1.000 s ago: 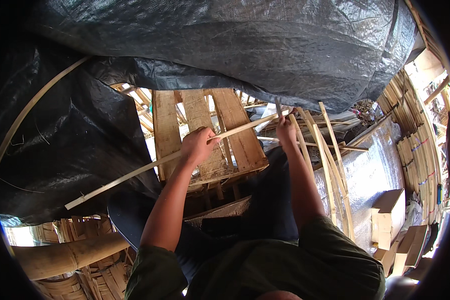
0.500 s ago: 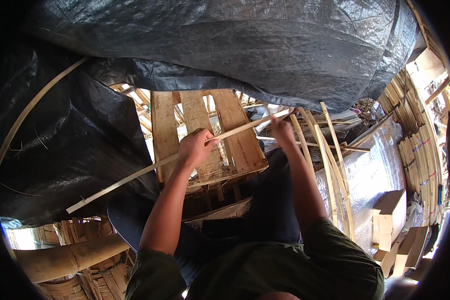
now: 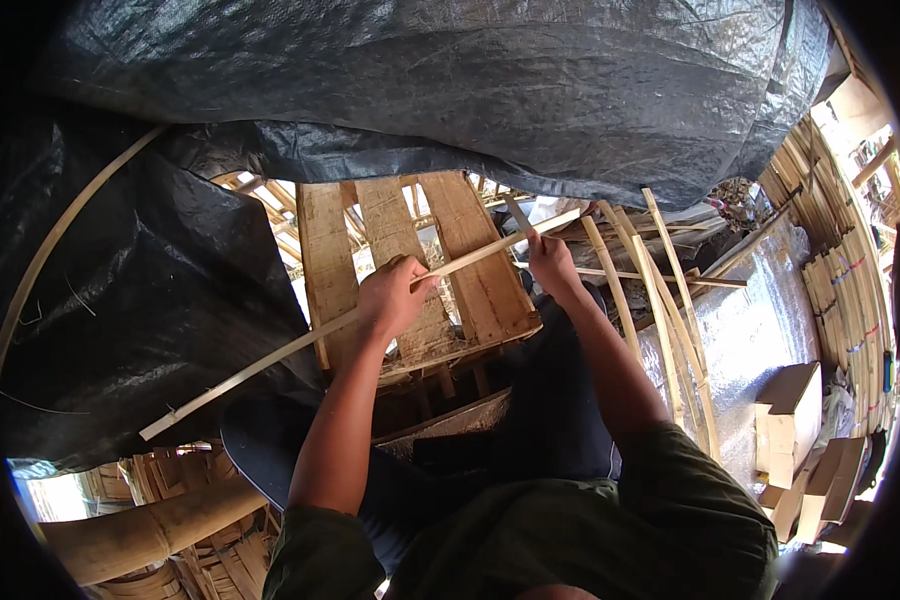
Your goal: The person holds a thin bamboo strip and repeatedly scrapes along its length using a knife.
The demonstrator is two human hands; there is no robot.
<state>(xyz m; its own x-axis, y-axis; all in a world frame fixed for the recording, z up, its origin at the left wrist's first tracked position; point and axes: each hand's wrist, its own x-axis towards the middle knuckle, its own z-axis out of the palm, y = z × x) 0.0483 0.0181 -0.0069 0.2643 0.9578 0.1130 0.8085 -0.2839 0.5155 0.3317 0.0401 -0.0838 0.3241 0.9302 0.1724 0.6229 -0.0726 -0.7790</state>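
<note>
My left hand (image 3: 395,297) is closed round the middle of a long, pale bamboo strip (image 3: 260,368). The strip slants from low on the left up to the right, across a wooden bench of spaced planks (image 3: 483,300). At the strip's upper right part, my right hand (image 3: 553,262) is closed on a knife (image 3: 517,214). Its grey blade points up and to the left and crosses the strip; I cannot tell whether the edge touches it. The knife's handle is hidden in my fingers.
Several bamboo strips (image 3: 660,310) stand to the right of my right arm. Behind them are a silvery sheet (image 3: 760,310), cardboard boxes (image 3: 792,415) and bundled strips (image 3: 838,300). A black tarp (image 3: 450,90) hangs ahead and at left. A thick bamboo pole (image 3: 160,527) lies at lower left.
My right hand has moved slightly down and left with the knife, which was blurred before and now shows more clearly. My left hand keeps its hold on the strip.
</note>
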